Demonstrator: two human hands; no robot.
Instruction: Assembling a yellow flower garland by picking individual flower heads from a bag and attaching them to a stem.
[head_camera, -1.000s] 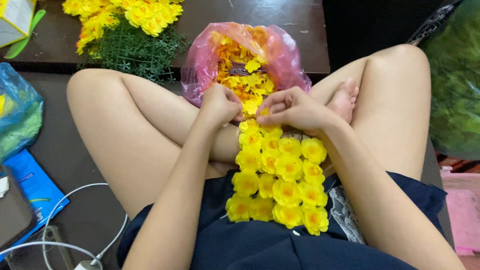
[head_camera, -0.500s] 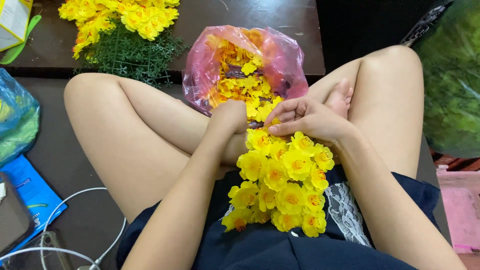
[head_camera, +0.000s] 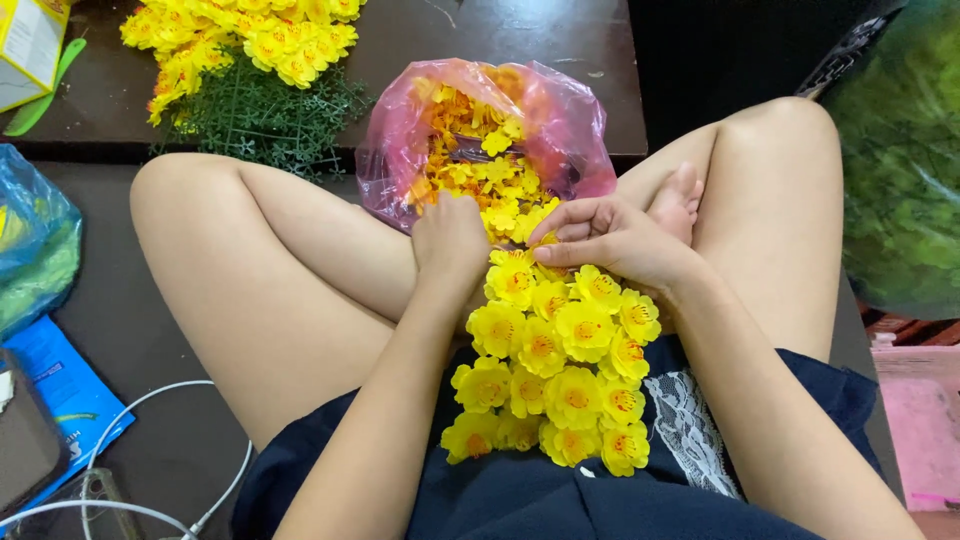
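Observation:
I sit cross-legged with a garland of yellow artificial flowers (head_camera: 556, 360) lying down my lap. My left hand (head_camera: 450, 240) is curled at the top end of the garland, right at the mouth of a pink plastic bag (head_camera: 560, 120) full of loose yellow and orange blossoms (head_camera: 478, 165). My right hand (head_camera: 610, 240) rests beside it, fingers pointing left, touching the topmost flowers of the garland. What the fingertips pinch is hidden.
A bunch of yellow flowers on green foliage (head_camera: 250, 60) lies on the dark table at the back left. A blue bag (head_camera: 35, 245), a blue packet (head_camera: 60, 395) and white cables (head_camera: 150, 470) lie at the left. A green mass (head_camera: 900, 180) fills the right edge.
Both hands have stayed at the garland's top end by the bag. The garland has shifted slightly on my lap, its flowers bunched closer.

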